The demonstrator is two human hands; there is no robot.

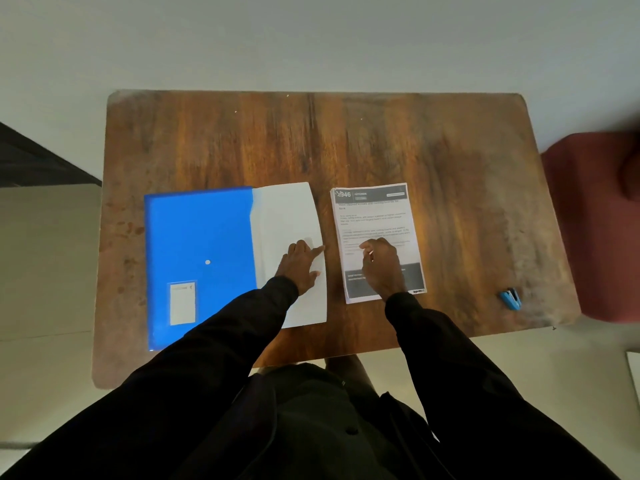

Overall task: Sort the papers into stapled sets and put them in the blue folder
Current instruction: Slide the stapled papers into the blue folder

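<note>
Seen from above, a person in black sleeves (221, 341) leans over a wooden table (381, 140), both arms reaching in from 6 o'clock. Near the table's front edge at 4 o'clock lies a small blue stapler (510, 299), well apart from either hand. The left hand (301, 263) lies flat with fingers stretched out, pressing on a plain white sheet (287, 216) that sticks out of the open side of the blue folder (201, 237). The folder covers the table from 7 to 9 o'clock, its white snap button (207, 262) and label card (182, 304) facing up. At 3 o'clock of the left hand, the right hand (382, 268) rests knuckles-up on a stack of printed papers (375, 220), fingers bent down onto the top page; whether it pinches that page cannot be told. The stack lies just beside the white sheet, a strip of bare wood between them, its dark header pointing toward 12 o'clock. Beyond the table's edge at 3 o'clock stands a dark red seat (588, 220).
</note>
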